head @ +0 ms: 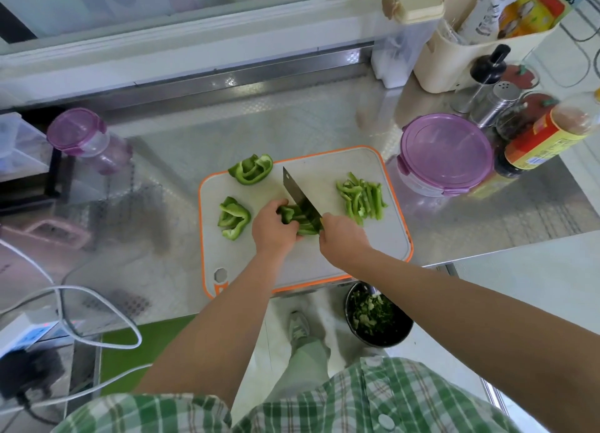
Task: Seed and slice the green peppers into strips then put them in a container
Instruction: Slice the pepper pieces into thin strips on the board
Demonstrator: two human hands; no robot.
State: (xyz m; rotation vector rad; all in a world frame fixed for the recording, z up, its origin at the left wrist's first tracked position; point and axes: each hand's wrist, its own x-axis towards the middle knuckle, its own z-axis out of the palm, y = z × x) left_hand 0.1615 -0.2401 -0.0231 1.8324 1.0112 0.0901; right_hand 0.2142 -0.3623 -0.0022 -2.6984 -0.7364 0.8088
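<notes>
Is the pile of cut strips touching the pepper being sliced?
Apart. The head view shows bare cutting board between the strip pile and the pepper being sliced.

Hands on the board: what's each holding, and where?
Left hand holds the pepper piece by its left end; right hand grips the knife by its handle.

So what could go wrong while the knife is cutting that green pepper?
The left hand holds the pepper piece right beside the knife that the right hand grips, so a slip could nick a finger. The cutting board sits at the counter's front edge, so hard pushing might shift it.
</notes>
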